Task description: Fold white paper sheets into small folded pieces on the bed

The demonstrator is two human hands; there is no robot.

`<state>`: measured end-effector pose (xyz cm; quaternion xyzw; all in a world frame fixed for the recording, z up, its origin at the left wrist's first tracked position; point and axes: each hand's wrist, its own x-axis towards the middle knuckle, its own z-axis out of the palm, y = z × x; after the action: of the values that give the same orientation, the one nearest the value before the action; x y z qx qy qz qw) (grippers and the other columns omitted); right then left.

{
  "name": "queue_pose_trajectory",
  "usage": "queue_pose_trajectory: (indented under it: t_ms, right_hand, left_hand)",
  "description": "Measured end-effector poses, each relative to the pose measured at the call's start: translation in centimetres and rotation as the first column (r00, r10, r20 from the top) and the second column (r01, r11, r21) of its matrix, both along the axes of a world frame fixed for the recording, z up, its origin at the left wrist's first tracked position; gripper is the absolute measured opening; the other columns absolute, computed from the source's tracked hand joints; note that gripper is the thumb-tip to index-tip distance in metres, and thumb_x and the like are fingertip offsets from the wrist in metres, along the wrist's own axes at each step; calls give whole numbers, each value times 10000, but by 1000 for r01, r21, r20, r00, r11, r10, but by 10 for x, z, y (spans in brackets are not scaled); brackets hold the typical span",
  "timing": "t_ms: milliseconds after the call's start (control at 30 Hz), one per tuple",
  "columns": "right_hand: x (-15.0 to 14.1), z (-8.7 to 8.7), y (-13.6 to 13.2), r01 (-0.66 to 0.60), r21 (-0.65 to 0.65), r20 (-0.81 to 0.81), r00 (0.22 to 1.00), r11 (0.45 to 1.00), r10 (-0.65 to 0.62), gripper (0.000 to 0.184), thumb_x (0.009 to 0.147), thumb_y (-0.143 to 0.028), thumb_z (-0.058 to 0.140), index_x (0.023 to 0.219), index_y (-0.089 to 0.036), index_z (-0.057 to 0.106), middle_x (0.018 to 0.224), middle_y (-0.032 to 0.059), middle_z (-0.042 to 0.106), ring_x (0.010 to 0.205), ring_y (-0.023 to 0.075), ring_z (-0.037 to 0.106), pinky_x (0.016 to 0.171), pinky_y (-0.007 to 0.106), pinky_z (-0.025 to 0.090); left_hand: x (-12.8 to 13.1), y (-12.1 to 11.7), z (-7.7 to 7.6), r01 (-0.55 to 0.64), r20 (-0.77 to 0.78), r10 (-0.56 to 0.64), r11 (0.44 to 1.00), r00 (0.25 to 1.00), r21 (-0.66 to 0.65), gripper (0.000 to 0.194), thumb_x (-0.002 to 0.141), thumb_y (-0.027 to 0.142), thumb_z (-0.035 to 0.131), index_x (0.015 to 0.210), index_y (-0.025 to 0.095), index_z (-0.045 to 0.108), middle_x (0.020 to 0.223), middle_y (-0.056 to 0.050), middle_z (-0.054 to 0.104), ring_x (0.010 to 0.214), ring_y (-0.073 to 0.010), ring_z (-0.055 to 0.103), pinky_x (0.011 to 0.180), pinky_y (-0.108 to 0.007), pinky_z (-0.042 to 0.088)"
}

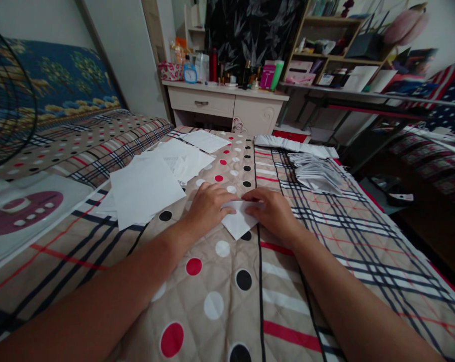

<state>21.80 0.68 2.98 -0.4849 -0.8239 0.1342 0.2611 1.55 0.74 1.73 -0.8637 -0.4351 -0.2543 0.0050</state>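
Note:
A small folded sheet of white paper [238, 223] lies on the bed in front of me, one corner pointing towards me. My left hand [209, 205] grips its left side, with the thumb on top and the fingers along the far edge. On the right side, my right hand [271, 207] pinches the same paper near its far edge. The two hands are close together, thumbs facing each other. Part of the paper is hidden under the fingers. Loose white sheets [144, 186] lie spread to the left, overlapping one another.
Folded white papers [315, 172] lie in a fanned stack on the right, near a long row of folded paper [293, 145]. A plastic bag [34, 208] with a purple print is at far left. Beyond the patterned bedspread [212, 271] stands a white dresser [227, 104].

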Motion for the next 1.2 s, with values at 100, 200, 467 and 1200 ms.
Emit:
queue_pose_trajectory:
  t_ms: [100,200,467,1200]
  right_hand:
    - [-1,-2,0,-31,56,53,998,998,28,307,761,-82,626,1017,-220,725,986,44,714,901,206,640,810,294,460]
    - [-3,-2,0,-37,117,105,994,992,24,298,761,-77,646,1004,-221,740,991,45,714,904,205,637,825,300,461]
    - [-7,0,-4,-25,185,191,981,982,-11,179,760,-113,690,895,-214,751,972,40,720,892,212,639,825,327,441]
    - [-10,0,-4,11,220,82,996,975,-30,123,743,-84,669,767,-194,718,796,32,644,774,175,578,704,282,399]
  left_hand:
    - [0,0,-2,6,-19,-6,1000,1000,29,308,781,317,733,1075,229,700,987,-52,724,975,-248,596,837,-396,342]
    - [-1,-1,-3,-1,-27,2,999,1000,52,314,789,300,727,1097,249,693,1024,-41,719,984,-243,591,835,-396,344]
    - [-1,-3,-3,-9,-44,13,997,999,75,214,808,296,707,1013,235,718,1004,-37,725,966,-239,589,834,-401,339]
    - [2,-5,0,12,-4,-12,983,1000,185,46,784,235,720,818,210,703,833,-18,636,873,-202,558,792,-358,346]
